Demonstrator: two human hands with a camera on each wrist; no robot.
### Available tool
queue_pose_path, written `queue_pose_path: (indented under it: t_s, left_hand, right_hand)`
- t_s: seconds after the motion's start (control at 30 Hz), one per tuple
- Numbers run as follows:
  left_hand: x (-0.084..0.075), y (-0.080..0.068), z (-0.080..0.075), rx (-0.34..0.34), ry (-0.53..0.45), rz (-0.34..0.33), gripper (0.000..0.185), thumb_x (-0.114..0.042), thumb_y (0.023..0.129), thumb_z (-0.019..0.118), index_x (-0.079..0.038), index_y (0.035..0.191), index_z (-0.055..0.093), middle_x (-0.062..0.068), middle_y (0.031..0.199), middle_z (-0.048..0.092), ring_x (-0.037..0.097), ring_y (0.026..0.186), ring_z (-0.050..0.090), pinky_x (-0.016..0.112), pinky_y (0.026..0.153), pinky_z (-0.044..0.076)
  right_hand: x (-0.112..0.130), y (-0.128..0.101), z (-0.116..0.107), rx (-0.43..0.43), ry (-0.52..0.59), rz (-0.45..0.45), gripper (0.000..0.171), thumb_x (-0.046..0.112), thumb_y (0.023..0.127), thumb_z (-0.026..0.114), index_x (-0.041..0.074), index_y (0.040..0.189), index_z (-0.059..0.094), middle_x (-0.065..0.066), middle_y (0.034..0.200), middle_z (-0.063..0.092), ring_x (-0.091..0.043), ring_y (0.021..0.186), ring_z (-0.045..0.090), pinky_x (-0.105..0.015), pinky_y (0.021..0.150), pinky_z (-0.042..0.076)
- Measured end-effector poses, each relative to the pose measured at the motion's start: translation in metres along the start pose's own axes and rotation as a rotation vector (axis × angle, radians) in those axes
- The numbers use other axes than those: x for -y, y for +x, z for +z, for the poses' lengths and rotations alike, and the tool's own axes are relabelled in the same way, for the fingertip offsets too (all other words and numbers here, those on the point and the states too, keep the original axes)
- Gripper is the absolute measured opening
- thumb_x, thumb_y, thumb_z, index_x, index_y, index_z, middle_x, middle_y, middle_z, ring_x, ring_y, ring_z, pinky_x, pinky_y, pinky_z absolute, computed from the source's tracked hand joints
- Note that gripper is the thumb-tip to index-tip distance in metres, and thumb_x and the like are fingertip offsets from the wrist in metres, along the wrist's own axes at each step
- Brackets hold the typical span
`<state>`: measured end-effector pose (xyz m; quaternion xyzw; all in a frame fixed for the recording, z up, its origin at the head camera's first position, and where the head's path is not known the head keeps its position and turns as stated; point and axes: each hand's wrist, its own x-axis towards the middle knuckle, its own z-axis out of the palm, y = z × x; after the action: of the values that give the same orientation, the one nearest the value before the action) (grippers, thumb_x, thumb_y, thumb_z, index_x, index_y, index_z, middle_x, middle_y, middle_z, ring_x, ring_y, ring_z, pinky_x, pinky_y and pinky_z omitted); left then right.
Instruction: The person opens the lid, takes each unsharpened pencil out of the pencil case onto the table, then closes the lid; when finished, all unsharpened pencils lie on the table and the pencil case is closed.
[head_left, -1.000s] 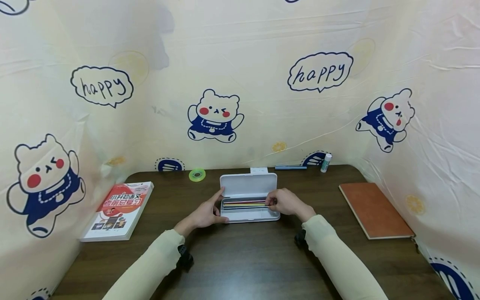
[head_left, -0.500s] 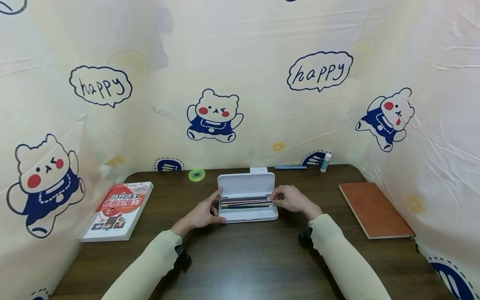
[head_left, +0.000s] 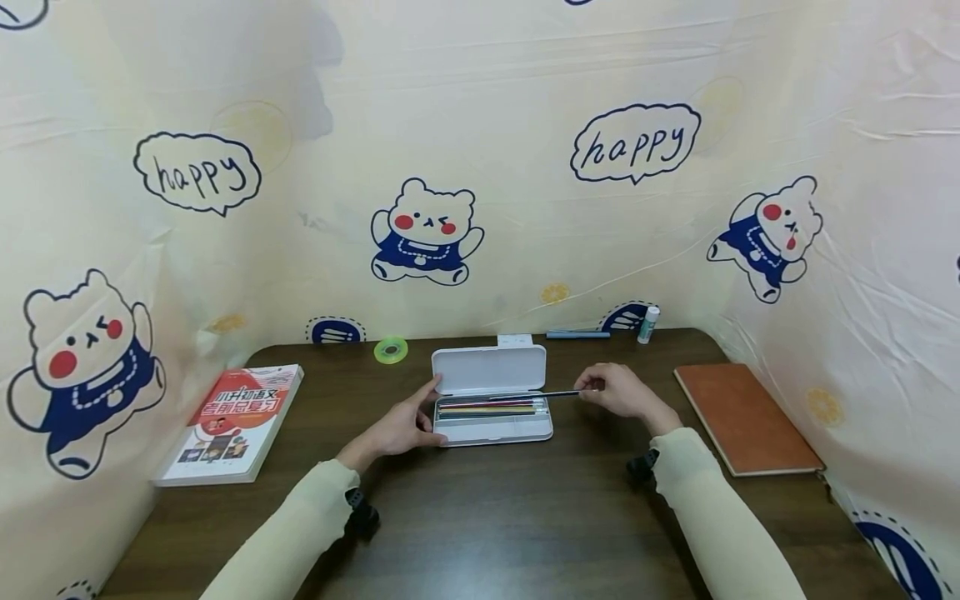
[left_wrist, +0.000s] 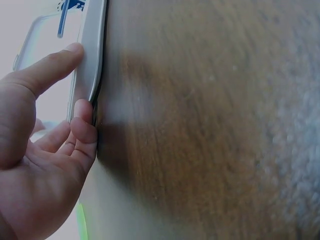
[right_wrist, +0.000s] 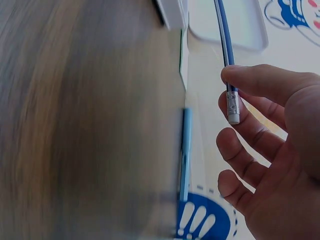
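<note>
Dark table (head_left: 495,517) — fingers (right_wrist: 260,82) pinch pencil (head_left: 536,394).

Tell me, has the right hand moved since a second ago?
Yes. The right hand, pinching a pencil, has drawn rightward off the white pencil case, toward the brown notebook.

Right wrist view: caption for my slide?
Right hand pinches a blue pencil by its eraser end.

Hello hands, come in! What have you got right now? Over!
Right hand pinches a pencil, eraser end, lifted over the open pencil case. Left hand rests on the case's left end. Nothing blocking.
</note>
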<state>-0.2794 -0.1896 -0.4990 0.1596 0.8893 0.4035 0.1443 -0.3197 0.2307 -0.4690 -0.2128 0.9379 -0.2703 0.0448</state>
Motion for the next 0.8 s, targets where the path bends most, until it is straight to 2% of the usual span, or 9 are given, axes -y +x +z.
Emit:
queue_pose_path:
  t_s: [0.27, 0.4, 0.57, 0.8]
  left_hand:
    - [0.0, -0.002, -0.001, 0.007, -0.007, -0.008, 0.11, -0.026, 0.081, 0.084, -0.031, 0.161, 0.009, 0.014, 0.151, 0.045, 0.014, 0.081, 0.058, 0.026, 0.072, 0.05]
    - [-0.001, -0.003, -0.001, 0.003, -0.004, -0.004, 0.109, -0.025, 0.082, 0.084, -0.03, 0.161, 0.009, 0.013, 0.151, 0.045, 0.014, 0.081, 0.057, 0.025, 0.071, 0.049]
    - [-0.001, -0.003, -0.001, 0.001, -0.005, -0.002, 0.109, -0.025, 0.082, 0.083, -0.03, 0.161, 0.009, 0.013, 0.15, 0.045, 0.014, 0.081, 0.057, 0.025, 0.071, 0.049]
    - [0.0, -0.003, 0.0, 0.004, -0.009, -0.006, 0.109, -0.025, 0.082, 0.084, -0.03, 0.161, 0.009, 0.013, 0.15, 0.045, 0.014, 0.081, 0.058, 0.025, 0.071, 0.049]
  right_hand:
    - [-0.027, -0.014, -0.015, -0.045, -0.007, 0.013, 0.007, 0.015, 0.093, 0.069, 0.017, 0.097, 0.074, 0.0, 0.092, 0.068, -0.016, 0.084, 0.056, -0.033, 0.076, 0.047]
    - [-0.038, -0.024, -0.025, -0.053, -0.013, 0.056, 0.008, 0.016, 0.094, 0.068, 0.016, 0.099, 0.074, -0.001, 0.094, 0.069, -0.017, 0.084, 0.057, -0.032, 0.074, 0.047]
    - [-0.055, -0.035, -0.032, -0.048, -0.017, 0.113, 0.01, 0.015, 0.095, 0.067, 0.013, 0.102, 0.074, -0.003, 0.094, 0.068, -0.018, 0.084, 0.056, -0.032, 0.074, 0.047]
    - [-0.072, -0.046, -0.038, -0.035, -0.033, 0.142, 0.009, 0.012, 0.095, 0.066, 0.013, 0.1, 0.074, -0.004, 0.092, 0.069, -0.019, 0.082, 0.056, -0.034, 0.076, 0.048]
